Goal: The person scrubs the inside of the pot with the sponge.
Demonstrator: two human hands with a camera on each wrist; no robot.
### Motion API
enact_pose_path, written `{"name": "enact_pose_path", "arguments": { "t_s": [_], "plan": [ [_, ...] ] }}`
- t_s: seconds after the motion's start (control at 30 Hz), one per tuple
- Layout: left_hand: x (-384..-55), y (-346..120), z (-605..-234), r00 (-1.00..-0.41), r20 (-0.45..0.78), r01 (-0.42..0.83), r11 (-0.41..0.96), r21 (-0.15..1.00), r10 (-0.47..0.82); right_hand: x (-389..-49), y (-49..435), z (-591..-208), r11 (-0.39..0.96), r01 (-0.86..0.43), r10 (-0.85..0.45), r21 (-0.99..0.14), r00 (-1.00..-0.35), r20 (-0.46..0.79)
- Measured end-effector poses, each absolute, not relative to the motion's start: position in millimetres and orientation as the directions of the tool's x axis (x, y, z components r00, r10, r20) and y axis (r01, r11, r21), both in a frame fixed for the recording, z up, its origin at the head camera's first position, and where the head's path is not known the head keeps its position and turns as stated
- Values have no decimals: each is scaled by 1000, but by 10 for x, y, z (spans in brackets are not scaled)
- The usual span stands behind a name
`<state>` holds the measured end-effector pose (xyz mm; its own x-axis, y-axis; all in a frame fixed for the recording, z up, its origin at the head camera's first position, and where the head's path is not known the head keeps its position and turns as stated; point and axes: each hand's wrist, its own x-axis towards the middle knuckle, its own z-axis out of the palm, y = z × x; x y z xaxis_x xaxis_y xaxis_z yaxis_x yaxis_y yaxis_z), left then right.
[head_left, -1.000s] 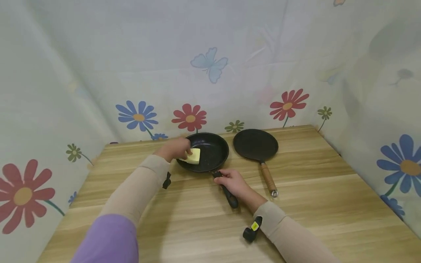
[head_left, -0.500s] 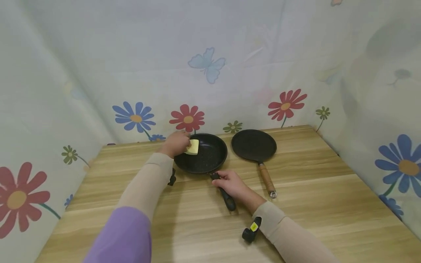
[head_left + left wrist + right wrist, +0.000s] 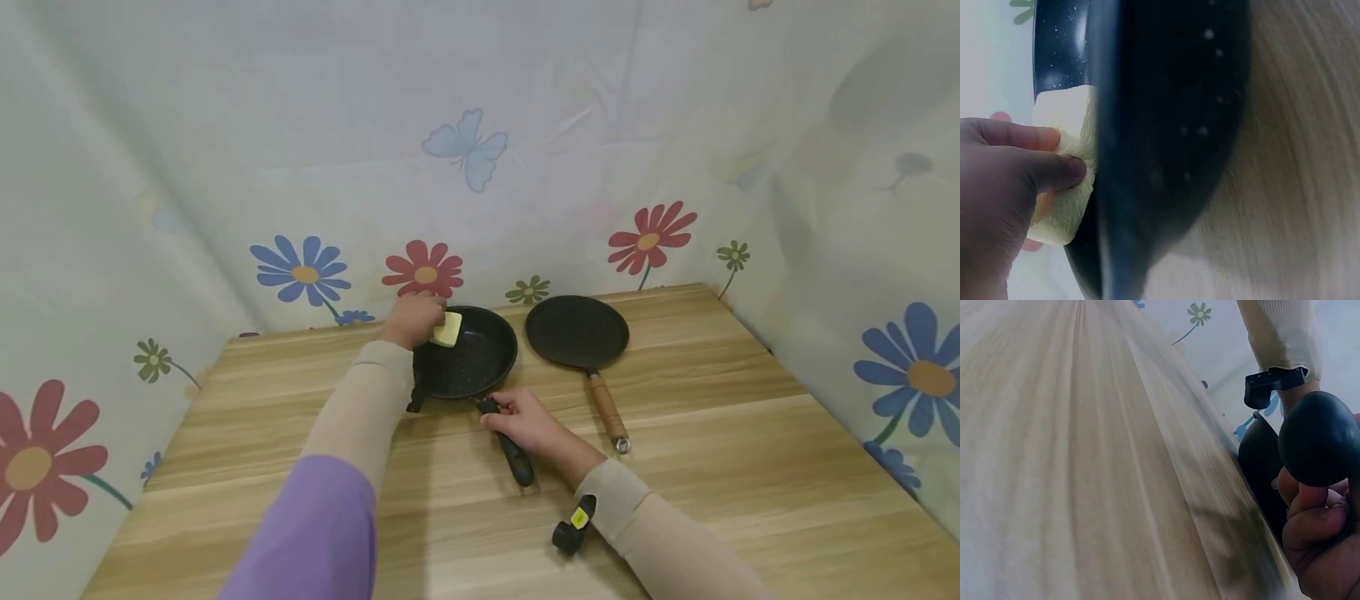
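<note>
A pale yellow sponge (image 3: 447, 330) is pinched between the thumb and fingers of my left hand (image 3: 415, 318). It lies against the inner side of a black frying pan (image 3: 480, 358), at the far left of the rim. The left wrist view shows the thumb pressing into the sponge (image 3: 1069, 119), with the pan's dark wall in front. My right hand (image 3: 528, 421) grips the pan's black handle (image 3: 517, 460) close to where it joins the pan. From the right wrist, the handle's rounded end (image 3: 1317, 439) stands out beyond curled fingers (image 3: 1316, 525).
A flat black crepe pan (image 3: 576, 331) with a wooden handle (image 3: 608, 408) lies right of the frying pan. Both stand near the back edge of the wood-grain table (image 3: 712, 433). A flower-printed cloth (image 3: 337, 167) hangs close behind and along the sides.
My left hand has moved the sponge up along the pan's left side, from the lower left toward the back, then slightly right. The right hand keeps its grip on the handle.
</note>
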<state>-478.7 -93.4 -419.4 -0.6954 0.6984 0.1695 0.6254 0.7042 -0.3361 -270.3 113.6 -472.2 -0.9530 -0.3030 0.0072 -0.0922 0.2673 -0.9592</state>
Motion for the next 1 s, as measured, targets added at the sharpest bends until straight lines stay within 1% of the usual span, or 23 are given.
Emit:
{"name": "enact_pose_path", "arguments": {
  "t_s": [0.23, 0.53, 0.67, 0.83, 1.0],
  "plan": [
    [-4871, -814, -4236, -710, 162, 628, 720, -294, 685, -2707, 1156, -4739, 279, -121, -337, -953, -941, 20],
    [-4836, -644, -4141, -717, 112, 652, 719, -243, 688, -2731, 1161, -4732, 252, -135, -349, -958, -936, 40],
    [-4833, -617, -4138, -697, 101, 682, 700, -211, 710, -2721, 1145, -4725, 252, -128, -343, -959, -939, 35],
    [-4812, -570, -4146, -659, 83, 724, 660, -201, 748, -2721, 1137, -4744, 248, -110, -339, -962, -941, 20],
    [-4750, -502, -4164, -616, 91, 759, 621, -197, 782, -2713, 1133, -4760, 252, -101, -326, -962, -945, 14]
  ]
}}
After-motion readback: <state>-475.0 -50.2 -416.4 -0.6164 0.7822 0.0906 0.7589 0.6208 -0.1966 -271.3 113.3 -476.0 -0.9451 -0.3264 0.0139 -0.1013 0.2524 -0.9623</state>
